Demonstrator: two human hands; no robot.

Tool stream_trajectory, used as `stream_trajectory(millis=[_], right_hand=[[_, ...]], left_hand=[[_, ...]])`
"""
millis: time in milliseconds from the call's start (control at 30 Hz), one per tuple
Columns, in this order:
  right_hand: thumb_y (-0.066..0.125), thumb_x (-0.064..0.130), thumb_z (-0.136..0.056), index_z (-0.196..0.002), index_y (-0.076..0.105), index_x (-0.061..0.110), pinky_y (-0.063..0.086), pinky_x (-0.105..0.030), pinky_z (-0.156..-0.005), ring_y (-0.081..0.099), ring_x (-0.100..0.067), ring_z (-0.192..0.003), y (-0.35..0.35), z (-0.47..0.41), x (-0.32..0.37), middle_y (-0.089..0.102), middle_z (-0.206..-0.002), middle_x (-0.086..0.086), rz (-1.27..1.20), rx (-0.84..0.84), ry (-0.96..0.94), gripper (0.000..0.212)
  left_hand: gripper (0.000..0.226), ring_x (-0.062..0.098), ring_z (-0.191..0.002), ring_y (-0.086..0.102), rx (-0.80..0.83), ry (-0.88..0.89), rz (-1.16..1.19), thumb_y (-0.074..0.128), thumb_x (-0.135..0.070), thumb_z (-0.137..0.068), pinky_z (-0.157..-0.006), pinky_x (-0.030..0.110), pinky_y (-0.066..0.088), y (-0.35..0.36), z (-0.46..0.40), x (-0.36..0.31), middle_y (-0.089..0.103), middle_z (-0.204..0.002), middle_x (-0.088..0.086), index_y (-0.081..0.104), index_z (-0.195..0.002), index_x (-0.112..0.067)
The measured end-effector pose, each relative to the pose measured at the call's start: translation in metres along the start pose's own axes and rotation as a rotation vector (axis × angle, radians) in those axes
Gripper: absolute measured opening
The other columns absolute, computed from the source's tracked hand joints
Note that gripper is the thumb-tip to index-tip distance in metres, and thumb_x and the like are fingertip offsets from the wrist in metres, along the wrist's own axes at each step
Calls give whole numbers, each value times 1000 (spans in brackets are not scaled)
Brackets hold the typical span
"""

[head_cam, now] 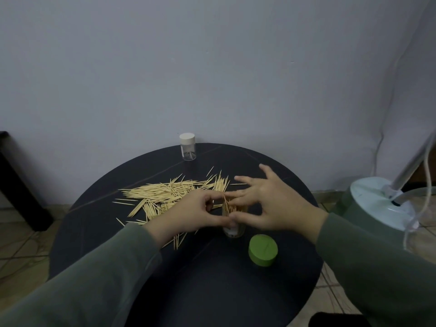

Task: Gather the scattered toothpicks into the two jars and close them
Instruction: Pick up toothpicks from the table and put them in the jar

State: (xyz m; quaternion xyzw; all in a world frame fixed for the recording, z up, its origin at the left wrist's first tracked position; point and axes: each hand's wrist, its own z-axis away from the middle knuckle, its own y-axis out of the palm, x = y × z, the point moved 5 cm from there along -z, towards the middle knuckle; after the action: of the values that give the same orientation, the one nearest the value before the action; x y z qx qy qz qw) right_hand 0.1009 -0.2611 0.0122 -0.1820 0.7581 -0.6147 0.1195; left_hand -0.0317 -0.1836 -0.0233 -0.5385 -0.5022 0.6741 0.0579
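A heap of pale toothpicks (162, 197) lies scattered across the left middle of the round black table (212, 267). An open clear jar (234, 228) stands near the centre with toothpicks sticking up in it. My left hand (195, 213) curls round the jar's left side. My right hand (271, 206) hovers over the jar's mouth with fingers spread, thumb and forefinger near the toothpick tips. A green lid (263, 252) lies on the table just right of the jar. A second clear jar (188, 147) with a cream lid on it stands at the table's far edge.
A pale green lamp base (382, 208) with a cable stands on the floor to the right. A dark piece of furniture (14, 180) is at the left. A grey wall runs behind the table.
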Motion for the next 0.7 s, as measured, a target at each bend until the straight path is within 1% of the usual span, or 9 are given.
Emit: stream_trajectory(millis=[67,133,167,267,333,400,533,633,700], right_hand=[[30,69,-84,-111,68,40,-4,-49,-117,42,1,-130,-2,3,-7,67,-115,23,-80,-24,9,55],[36,69,-84,-108,69,41,-1,-45,-118,45,9,-121,0,5,-11,67,-110,25,-157,-60,17,49],[39,67,-84,-109,69,40,2,-44,-117,46,10,-118,1,5,-12,66,-112,25,-194,-94,32,47],[42,54,-88,-116,66,38,24,-40,-110,50,6,-112,1,2,-17,64,-117,22,-197,-187,80,41],[48,40,-91,-125,61,36,34,-34,-100,50,1,-111,2,1,-20,62,-121,18,-170,-203,97,37],[53,29,-92,-133,54,34,33,-29,-96,47,-1,-114,5,-1,-19,59,-125,15,-187,-173,71,41],[42,36,-96,-139,48,35,27,-27,-99,40,-2,-121,15,-10,-5,51,-135,16,-190,-99,4,43],[39,33,-97,-132,55,34,28,-29,-97,43,0,-113,16,-16,-20,54,-128,15,-194,-210,170,38],[47,27,-98,-126,58,36,30,-32,-103,45,-2,-113,24,-17,-38,55,-125,15,-121,-163,286,31]], left_hand=[[49,-12,-78,54,6,0,-1,79,-39,-75,-65,6,39,-1,0,-1,60,-81,-31,61,-121,-38],[54,-19,-82,51,18,-5,-8,80,-39,-74,-67,3,36,0,0,-1,58,-86,-32,60,-124,-38],[57,-17,-88,52,28,-17,-1,80,-41,-72,-73,3,38,0,-1,1,59,-93,-30,59,-125,-37],[65,-1,-110,54,82,-44,-9,80,-44,-71,-95,22,44,-5,0,6,61,-121,-19,55,-130,-38],[64,-12,-98,53,78,-46,15,79,-37,-75,-86,15,43,-13,2,9,61,-121,-20,52,-133,-36],[58,-18,-80,51,60,-40,31,77,-29,-80,-72,8,40,-19,3,9,63,-113,-22,53,-132,-34],[36,-5,-92,57,21,-73,-68,67,-18,-87,-83,19,47,-19,-1,17,67,-110,-17,64,-117,-37],[33,-8,-88,54,-118,-170,-220,57,-18,-93,-80,10,42,-19,-9,23,64,-120,-12,63,-123,-31],[30,4,-104,54,-226,-260,-317,56,-32,-95,-88,22,43,-18,-15,26,61,-124,-9,62,-123,-29]])
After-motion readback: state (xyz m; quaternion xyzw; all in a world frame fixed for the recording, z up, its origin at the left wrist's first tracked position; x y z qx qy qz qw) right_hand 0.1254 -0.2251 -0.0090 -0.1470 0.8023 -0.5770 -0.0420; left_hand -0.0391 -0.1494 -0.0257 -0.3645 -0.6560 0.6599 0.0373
